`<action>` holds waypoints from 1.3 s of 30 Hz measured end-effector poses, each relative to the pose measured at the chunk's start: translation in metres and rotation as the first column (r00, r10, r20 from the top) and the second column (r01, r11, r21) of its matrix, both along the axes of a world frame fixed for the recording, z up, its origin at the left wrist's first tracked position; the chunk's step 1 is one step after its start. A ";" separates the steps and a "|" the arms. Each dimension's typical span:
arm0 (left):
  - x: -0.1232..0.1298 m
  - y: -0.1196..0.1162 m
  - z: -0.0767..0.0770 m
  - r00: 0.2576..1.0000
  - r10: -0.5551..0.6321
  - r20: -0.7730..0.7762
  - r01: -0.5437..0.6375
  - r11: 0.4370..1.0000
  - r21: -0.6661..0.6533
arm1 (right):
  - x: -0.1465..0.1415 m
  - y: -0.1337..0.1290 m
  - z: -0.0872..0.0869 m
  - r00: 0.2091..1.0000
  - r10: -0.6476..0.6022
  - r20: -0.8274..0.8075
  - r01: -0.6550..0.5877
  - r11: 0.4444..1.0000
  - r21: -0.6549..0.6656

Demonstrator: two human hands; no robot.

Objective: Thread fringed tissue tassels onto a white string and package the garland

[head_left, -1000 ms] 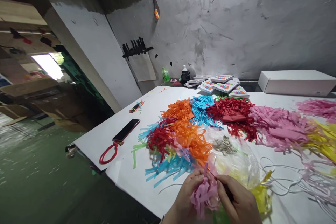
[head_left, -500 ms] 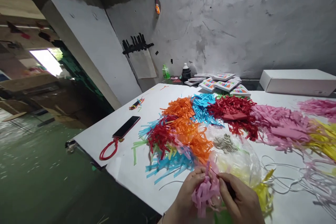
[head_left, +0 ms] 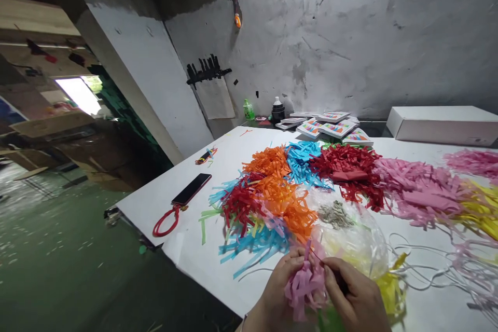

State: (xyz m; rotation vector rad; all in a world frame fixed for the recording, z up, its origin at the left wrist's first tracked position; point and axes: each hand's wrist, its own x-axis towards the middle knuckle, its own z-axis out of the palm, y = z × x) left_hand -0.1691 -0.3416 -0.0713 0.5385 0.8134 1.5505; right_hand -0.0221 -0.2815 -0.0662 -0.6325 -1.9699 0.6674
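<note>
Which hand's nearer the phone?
Left. The left hand is right of the smartphone, closer to the camera; the right hand is farther right, beyond the left.

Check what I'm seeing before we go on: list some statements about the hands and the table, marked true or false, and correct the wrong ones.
1. The left hand holds a bunch of pink strips. True.
2. The right hand rests on the white box. False: it is beside the left hand, pinching what looks like a thin strand.
3. The phone stands upright. False: it lies flat on the table.
4. A red loop lies at one end of the phone. True.
5. The green bottle is nearer the wall than the phone is. True.
</note>
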 end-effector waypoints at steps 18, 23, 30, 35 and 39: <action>0.000 0.001 -0.004 0.992 -0.034 0.119 0.044 0.996 -0.077 | 0.005 0.004 0.000 0.998 0.052 0.022 -0.053 0.998 0.029; 0.004 -0.001 -0.009 0.999 -0.049 -0.010 0.047 0.993 -0.109 | 0.003 0.002 -0.002 0.998 0.070 0.003 -0.069 0.988 -0.141; 0.002 0.000 -0.014 0.965 -0.053 -0.257 0.029 0.995 -0.096 | 0.002 0.003 -0.001 0.988 0.142 -0.056 -0.149 0.814 -0.561; 0.003 0.001 -0.009 0.907 -0.032 -0.419 0.013 0.999 -0.049 | 0.006 0.010 0.004 0.974 0.226 -0.020 -0.196 0.795 -0.574; 0.004 0.001 -0.008 0.816 0.032 -0.577 -0.042 0.999 -0.004 | 0.004 0.008 0.005 0.964 0.264 -0.038 -0.235 0.771 -0.591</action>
